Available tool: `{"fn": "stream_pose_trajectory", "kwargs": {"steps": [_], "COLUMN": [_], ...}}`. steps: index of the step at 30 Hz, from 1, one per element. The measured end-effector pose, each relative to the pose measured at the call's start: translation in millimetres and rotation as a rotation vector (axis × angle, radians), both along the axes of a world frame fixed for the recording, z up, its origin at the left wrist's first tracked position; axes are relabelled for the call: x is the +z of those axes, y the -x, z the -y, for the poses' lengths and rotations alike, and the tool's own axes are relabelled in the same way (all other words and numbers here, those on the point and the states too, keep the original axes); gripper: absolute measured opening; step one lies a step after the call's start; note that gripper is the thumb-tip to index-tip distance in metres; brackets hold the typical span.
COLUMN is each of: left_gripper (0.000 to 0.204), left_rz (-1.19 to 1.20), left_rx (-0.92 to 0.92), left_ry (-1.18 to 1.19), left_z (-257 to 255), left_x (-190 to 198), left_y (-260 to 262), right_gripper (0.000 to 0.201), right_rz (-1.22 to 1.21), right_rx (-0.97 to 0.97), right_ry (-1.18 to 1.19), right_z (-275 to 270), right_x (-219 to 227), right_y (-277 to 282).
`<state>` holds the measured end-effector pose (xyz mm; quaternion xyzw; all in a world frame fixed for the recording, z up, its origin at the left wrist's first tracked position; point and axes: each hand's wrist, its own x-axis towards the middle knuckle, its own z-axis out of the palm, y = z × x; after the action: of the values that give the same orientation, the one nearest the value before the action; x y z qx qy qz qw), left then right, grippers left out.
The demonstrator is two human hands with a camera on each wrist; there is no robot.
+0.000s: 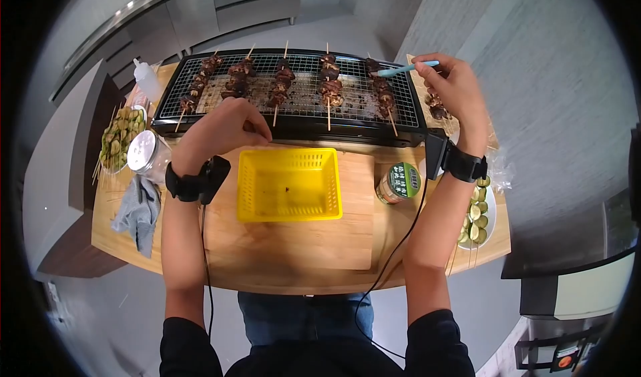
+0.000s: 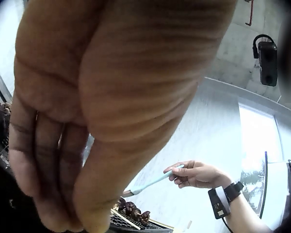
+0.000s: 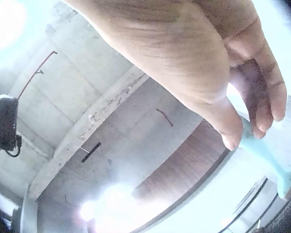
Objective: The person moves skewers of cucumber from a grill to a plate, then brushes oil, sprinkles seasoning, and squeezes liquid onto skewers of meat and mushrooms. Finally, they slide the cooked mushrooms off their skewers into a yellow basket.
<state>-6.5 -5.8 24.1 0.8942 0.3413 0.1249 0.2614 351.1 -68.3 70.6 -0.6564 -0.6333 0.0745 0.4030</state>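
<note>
My right hand (image 1: 455, 89) pinches the handle of a light blue basting brush (image 1: 404, 69) between thumb and fingers. The brush's head is at the upper part of the rightmost meat skewer (image 1: 385, 97) on the black grill (image 1: 294, 129). In the right wrist view, the blue brush (image 3: 264, 156) slants down from the fingertips. Over the grill's front edge hangs my left hand (image 1: 230, 123), its fingers loosely bent and holding nothing. Several browned meat skewers lie across the wire grate, one of them (image 1: 238, 77) just beyond that hand.
A yellow basket (image 1: 290, 213) sits on a wooden board before the grill. Right of it stands a green-lidded jar (image 1: 398, 182), then a plate (image 1: 491, 220) of vegetable skewers. At left are a white-lidded jar (image 1: 148, 153), grey cloth (image 1: 139, 210), squeeze bottle (image 1: 146, 79) and more vegetable skewers (image 1: 123, 137).
</note>
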Motion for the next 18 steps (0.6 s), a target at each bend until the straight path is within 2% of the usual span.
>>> {"fn": "stream_pose_trajectory", "kwargs": {"steps": [4,6,10,15,17,18], "left_gripper": [0.014,0.015,0.017,0.019,0.019,0.019], "left_rz": [-0.077,-0.075,-0.071,-0.009,0.023,-0.003], "left_rx": [-0.011,0.000,-0.006,-0.033,-0.045,-0.025], "left_ry": [0.033,0.032,0.038,0.075,0.082,0.077], "left_z": [-5,-4,-3,-7,-6,-4], "left_x": [-7,-7,-8,-14,-13,-11], "left_y": [5,7,5,6,5,4], "right_gripper": [0.029,0.029,0.030,0.028,0.028,0.028], "right_rz": [-0.011,-0.001,-0.029,-0.045,-0.194,-0.195], "right_rx": [-0.038,-0.028,-0.065,-0.079,0.126,0.128], "right_ry": [0.048,-0.019,0.059,-0.049,-0.173,-0.173], "right_z": [11,18,27,15,-7,-16], "right_x": [7,10,19,21,5,-2], "right_y": [1,1,2,19,25,29]}}
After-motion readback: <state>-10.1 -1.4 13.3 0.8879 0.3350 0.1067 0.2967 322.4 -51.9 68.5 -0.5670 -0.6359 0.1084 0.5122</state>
